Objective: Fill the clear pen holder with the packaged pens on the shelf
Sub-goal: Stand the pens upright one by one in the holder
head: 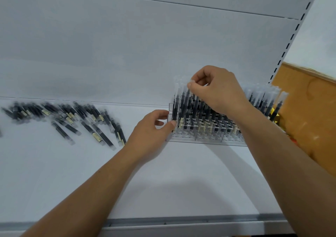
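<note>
A clear pen holder (198, 140) stands on the white shelf at the right, packed with several upright black pens in clear sleeves. My right hand (218, 91) is above it and pinches the top of one packaged pen (185, 98) that stands in the holder's left part. My left hand (151, 129) grips the holder's left end, thumb against its front corner. A loose pile of packaged pens (72, 120) lies on the shelf at the left.
The white shelf (163, 182) has a grey front rail (181, 220) along its near edge and a white back panel behind. A brown cardboard box (309, 113) sits just right of the holder, beside the slotted shelf upright (291, 38).
</note>
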